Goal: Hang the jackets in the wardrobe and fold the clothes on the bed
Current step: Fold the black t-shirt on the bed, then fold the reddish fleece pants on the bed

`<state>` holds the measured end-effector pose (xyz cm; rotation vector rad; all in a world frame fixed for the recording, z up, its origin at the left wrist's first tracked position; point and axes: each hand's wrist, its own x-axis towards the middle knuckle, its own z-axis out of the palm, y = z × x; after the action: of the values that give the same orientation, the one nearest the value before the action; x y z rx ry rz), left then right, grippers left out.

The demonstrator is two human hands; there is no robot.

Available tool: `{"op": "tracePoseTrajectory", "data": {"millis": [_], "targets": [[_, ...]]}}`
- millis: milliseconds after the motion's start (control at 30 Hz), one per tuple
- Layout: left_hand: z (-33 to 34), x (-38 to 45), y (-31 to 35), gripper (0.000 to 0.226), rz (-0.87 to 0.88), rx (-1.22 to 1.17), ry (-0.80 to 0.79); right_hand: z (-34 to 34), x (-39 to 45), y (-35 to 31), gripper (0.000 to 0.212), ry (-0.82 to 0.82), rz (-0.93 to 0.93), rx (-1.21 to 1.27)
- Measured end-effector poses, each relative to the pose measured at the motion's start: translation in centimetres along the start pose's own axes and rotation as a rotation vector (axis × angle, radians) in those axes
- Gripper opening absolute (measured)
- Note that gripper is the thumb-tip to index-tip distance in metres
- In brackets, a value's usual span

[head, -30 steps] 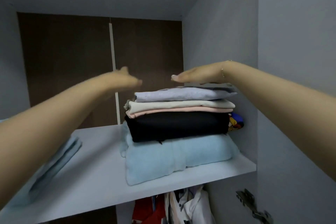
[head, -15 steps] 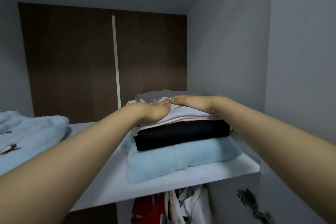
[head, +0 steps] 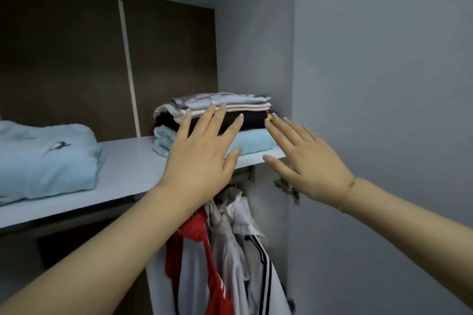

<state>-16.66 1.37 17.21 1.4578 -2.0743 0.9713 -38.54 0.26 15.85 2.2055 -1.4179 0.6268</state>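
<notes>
A stack of folded clothes point(head: 245, 106) sits on the white wardrobe shelf point(head: 128, 161) against the right inner wall: grey on top, cream and pink, black, then light blue at the bottom. My left hand point(head: 199, 158) is raised in front of the stack, fingers spread, holding nothing. My right hand point(head: 304, 158) is open beside it, in front of the shelf's right end, also holding nothing. Below the shelf hang jackets point(head: 230, 250), red and white ones.
A folded light-blue garment point(head: 46, 158) lies on the shelf's left part. The open wardrobe door point(head: 384, 110) stands at the right with hinges point(head: 286, 188) on its edge. The wardrobe's back panel is dark brown.
Both hands have come off the top of the stack and drawn back toward me, fingers spread. The view has dropped, so the hanging jackets now show.
</notes>
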Motion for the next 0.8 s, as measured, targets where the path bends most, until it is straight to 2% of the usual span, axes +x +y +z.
{"op": "tracePoseTrajectory", "data": {"millis": [167,333,633,800], "targets": [[-1.8,-6.6,7.9,0.055,0.178,-0.212,0.082,-3.4,-14.0,-0.2,0.069,-0.009,0.168,-0.183],[-3.8,-11.6,19.3,0.060,0.324,-0.426,0.106,-7.4,-28.8,1.6,0.068,-0.055,0.392,-0.284],[-10.6,-18.0,47.6,0.061,0.665,-0.786,0.029,-15.0,-57.1,7.7,0.068,-0.187,0.871,-0.369],[-15.4,-22.8,64.3,0.061,0.877,-0.918,-0.074,-19.3,-72.1,10.7,0.067,-0.269,1.142,-0.430]]}}
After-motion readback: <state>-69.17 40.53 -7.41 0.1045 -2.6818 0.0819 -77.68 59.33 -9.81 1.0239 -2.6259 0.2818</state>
